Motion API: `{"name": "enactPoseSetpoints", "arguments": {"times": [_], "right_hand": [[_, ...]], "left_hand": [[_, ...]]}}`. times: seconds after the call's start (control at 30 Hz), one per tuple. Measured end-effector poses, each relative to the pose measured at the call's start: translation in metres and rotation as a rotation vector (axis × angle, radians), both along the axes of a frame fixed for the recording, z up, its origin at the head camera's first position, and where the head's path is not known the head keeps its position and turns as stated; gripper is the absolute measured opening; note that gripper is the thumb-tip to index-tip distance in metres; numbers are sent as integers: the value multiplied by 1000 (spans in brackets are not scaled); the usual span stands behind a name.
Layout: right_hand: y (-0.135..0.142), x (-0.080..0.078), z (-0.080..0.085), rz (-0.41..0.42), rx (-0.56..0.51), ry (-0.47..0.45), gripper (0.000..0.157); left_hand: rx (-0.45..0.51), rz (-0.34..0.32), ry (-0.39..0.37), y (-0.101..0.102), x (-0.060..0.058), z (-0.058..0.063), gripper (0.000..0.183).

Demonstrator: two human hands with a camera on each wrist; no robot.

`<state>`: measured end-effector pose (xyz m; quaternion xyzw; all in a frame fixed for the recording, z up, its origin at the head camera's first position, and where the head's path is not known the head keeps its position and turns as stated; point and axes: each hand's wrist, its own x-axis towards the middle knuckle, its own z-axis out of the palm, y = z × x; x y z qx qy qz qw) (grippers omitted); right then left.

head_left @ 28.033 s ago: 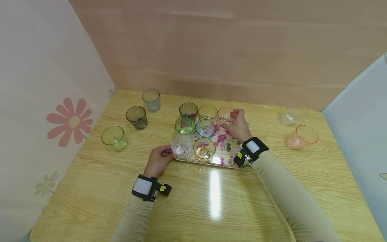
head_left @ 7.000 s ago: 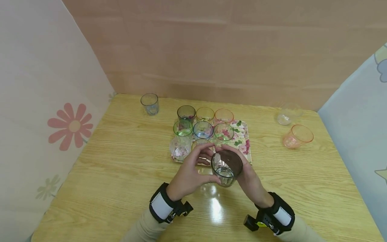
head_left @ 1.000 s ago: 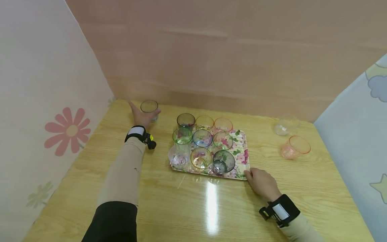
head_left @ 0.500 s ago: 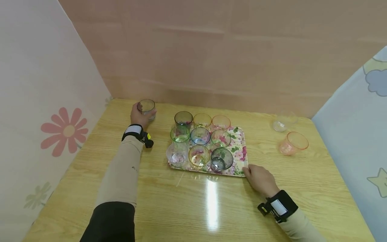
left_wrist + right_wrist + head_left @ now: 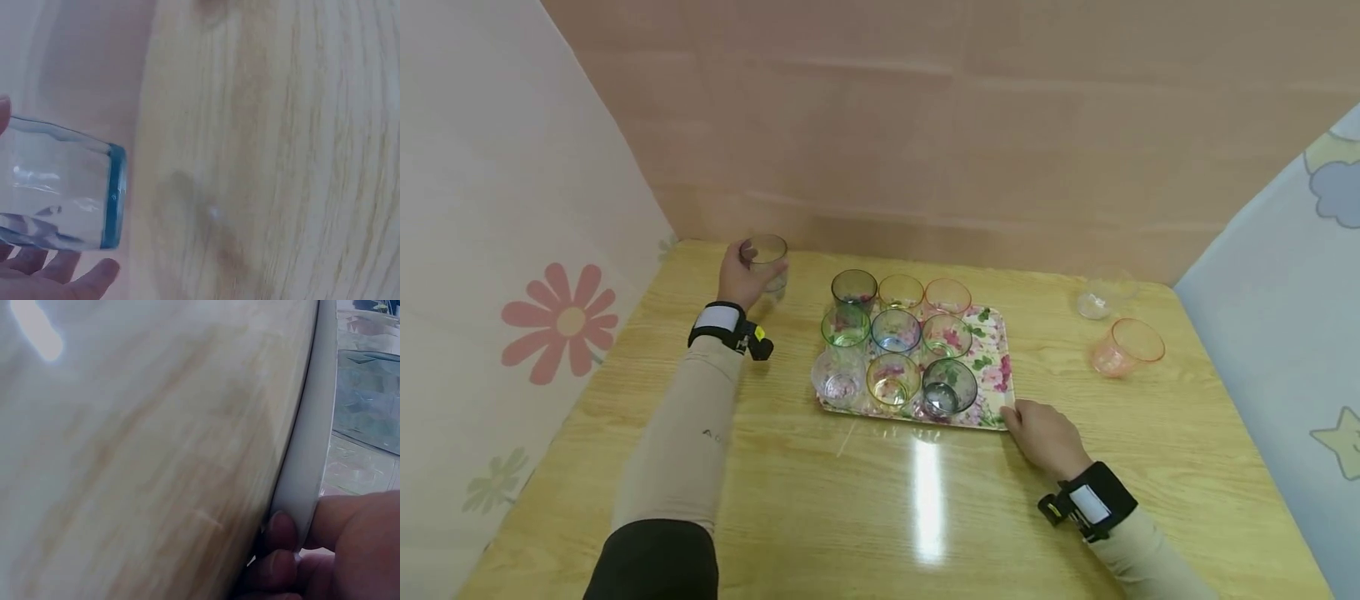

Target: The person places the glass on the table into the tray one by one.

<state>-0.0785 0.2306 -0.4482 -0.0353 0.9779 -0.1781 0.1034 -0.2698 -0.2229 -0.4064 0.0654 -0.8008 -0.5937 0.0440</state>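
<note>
At the back left, my left hand (image 5: 741,279) grips a clear drinking glass with a dark rim (image 5: 775,271), fingers and thumb round its side. In the left wrist view that glass (image 5: 62,187) shows a thick bluish base, tilted, with the wood beyond it. My right hand (image 5: 1045,437) pinches the near right corner of the floral tray (image 5: 996,358). The right wrist view shows thumb and fingers on the pale tray edge (image 5: 306,444). Several tinted glasses stand on the tray in rows, among them a smoky glass (image 5: 950,387), a yellow glass (image 5: 893,382) and a blue glass (image 5: 896,332).
On the right of the wooden table (image 5: 820,500) stand a pink glass (image 5: 1116,354) and a clear glass (image 5: 1093,302). A brown sheet (image 5: 880,142) closes off the back. Printed panels flank both sides, the left one bearing a pink flower (image 5: 571,321).
My left hand has closed round the clear glass at the back left and raised it slightly. Earlier, both hands held a smoky glass, now on the tray. My right hand keeps the tray corner.
</note>
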Motion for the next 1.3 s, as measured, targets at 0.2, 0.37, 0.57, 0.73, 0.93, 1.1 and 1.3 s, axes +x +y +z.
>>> {"name": "enactPoseSetpoints", "arguments": {"times": [0.2,0.37,0.57,0.73,0.93,1.1,1.3], "right_hand": [[-3,0,-1,5,-6,-11,37],[-5,-1,-3,9,-8,-4,38],[-6,-1,-3,3,-17,-15,38],[-6,-1,-2,12,-16,-18,38],[-5,-2,2,17,-24,-44,37],[-5,-2,3,19,-41,-47,37],[-6,-2,3,13,-51,-54,37]], "left_hand": [[-16,-25,-6,-8,25,9,89],[-55,-68,-21,-14,48,22,89],[-33,-114,18,-7,76,39,84],[-35,-174,58,9,100,53,80],[-49,-288,66,38,121,65,77],[-60,-382,79,60,135,75,79],[-29,-478,132,79,149,83,79]]}}
